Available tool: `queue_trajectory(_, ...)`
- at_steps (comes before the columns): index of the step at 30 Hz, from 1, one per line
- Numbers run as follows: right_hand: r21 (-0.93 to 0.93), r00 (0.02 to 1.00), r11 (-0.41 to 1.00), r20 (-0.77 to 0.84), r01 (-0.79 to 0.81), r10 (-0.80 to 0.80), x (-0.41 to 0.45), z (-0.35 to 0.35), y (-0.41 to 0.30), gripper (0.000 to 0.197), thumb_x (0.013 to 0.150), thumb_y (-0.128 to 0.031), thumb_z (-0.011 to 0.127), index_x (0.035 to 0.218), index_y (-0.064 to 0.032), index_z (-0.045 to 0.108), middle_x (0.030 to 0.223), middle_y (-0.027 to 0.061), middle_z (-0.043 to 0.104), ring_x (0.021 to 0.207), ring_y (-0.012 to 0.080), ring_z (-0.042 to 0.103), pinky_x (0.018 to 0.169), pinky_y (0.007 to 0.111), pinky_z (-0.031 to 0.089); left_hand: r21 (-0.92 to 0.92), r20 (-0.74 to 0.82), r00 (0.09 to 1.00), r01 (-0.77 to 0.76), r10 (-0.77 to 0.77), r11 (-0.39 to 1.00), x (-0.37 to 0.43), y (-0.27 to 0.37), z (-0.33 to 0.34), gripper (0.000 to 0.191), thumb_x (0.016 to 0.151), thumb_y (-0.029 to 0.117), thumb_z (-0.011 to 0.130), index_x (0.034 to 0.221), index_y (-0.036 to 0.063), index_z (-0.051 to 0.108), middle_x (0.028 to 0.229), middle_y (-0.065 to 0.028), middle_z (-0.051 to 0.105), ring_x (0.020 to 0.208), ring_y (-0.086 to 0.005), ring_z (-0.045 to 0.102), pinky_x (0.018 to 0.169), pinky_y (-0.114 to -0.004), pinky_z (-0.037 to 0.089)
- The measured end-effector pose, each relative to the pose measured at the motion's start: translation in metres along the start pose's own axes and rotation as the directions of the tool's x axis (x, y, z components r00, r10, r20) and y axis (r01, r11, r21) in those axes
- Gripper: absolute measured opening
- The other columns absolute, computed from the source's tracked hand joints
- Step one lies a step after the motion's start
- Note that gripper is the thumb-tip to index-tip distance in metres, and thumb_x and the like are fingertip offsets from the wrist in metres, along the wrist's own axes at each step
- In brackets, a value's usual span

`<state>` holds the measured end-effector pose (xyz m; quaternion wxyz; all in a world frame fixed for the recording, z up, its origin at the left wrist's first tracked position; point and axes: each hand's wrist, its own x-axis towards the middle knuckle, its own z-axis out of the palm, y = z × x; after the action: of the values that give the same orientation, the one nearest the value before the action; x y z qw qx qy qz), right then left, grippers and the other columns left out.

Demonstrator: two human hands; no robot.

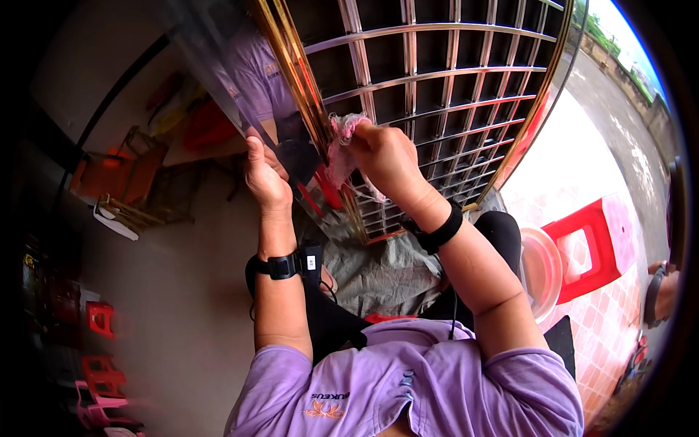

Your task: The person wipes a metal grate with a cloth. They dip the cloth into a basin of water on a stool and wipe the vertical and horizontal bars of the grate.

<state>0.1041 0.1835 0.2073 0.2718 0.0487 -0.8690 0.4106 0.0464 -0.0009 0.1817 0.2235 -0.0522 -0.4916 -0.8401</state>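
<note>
A tall door or panel with a shiny metal grid point(407, 82) and a gold-coloured frame strip point(300, 71) stands before me. My right hand point(385, 155) pinches a frayed pink and white cloth point(341, 158) against the gold strip and the grid's near side. My left hand point(267, 175) rests at the mirror-like side edge of the panel point(229, 101), thumb up and fingers partly hidden behind the palm. It holds no loose object that I can see. The polished side reflects a purple shirt.
A pinkish basin point(540, 273) and a red plastic stool point(587, 251) stand at right on tiles. Grey sheeting point(377, 273) lies below the panel. Wooden chairs point(123, 175) are at left, small red chairs point(101, 319) lower left. Another person's arm or leg point(663, 295) shows at far right.
</note>
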Motion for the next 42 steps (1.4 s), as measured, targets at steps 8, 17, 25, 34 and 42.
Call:
queue_trajectory(8,0.157,0.999,0.987,0.022,0.036,-0.040,0.008,0.006,-0.002,0.017,0.086,-0.015,0.065,0.078,-0.0002,0.061,0.052,0.0024,0.055,0.047,0.0063,0.051,0.044,0.024,0.038,-0.042,-0.017,0.999,-0.052,0.052,0.998,0.006,-0.006,-0.008,0.056,0.088,0.052,0.060,0.122,0.0081,0.059,0.064,0.0098,0.028,0.053,-0.0015,0.029,0.048,-0.017,0.022)
queue_trajectory(17,-0.220,0.996,0.976,-0.087,-0.007,-0.013,0.022,0.003,-0.021,0.016,0.073,-0.023,0.062,0.083,-0.0134,0.069,0.072,0.0134,0.065,0.071,0.0353,0.064,0.064,0.044,0.051,-0.028,-0.030,0.999,-0.020,0.019,0.999,0.005,-0.002,0.000,0.057,0.088,0.052,0.060,0.123,0.0072,0.059,0.065,0.0103,0.030,0.053,-0.0016,0.029,0.047,-0.017,0.022)
queue_trajectory(25,0.448,0.959,0.894,0.253,-0.002,-0.125,0.012,0.005,0.017,0.016,0.081,-0.005,0.066,0.097,-0.0033,0.069,0.069,0.0033,0.066,0.060,0.0107,0.060,0.055,0.026,0.047,-0.022,0.028,0.999,-0.020,0.021,1.000,0.012,-0.008,-0.010,0.060,0.085,0.052,0.064,0.121,0.0042,0.060,0.080,0.0056,0.052,0.069,-0.0035,0.046,0.060,-0.018,0.035)
queue_trajectory(34,0.759,0.887,0.482,0.452,-0.439,0.096,-0.040,-0.022,0.037,0.010,0.083,-0.003,0.067,0.093,-0.0016,0.068,0.072,-0.0015,0.062,0.057,0.0028,0.048,0.051,0.019,0.038,0.260,0.251,0.968,-0.097,0.030,0.961,-0.093,0.034,0.001,0.022,0.082,0.011,0.069,0.098,0.0011,0.059,0.089,-0.0048,0.062,0.078,-0.0126,0.059,0.074,-0.025,0.047)
queue_trajectory(42,0.731,0.850,0.459,0.513,-0.506,0.121,-0.028,-0.027,0.052,0.004,0.082,-0.005,0.067,0.083,-0.0024,0.066,0.066,-0.0011,0.060,0.052,0.0057,0.051,0.047,0.020,0.040,0.005,0.373,0.844,0.413,-0.385,0.911,-0.117,0.000,0.021,0.023,0.080,0.007,0.059,0.100,-0.0042,0.061,0.098,-0.0102,0.065,0.092,-0.0194,0.061,0.090,-0.032,0.046)
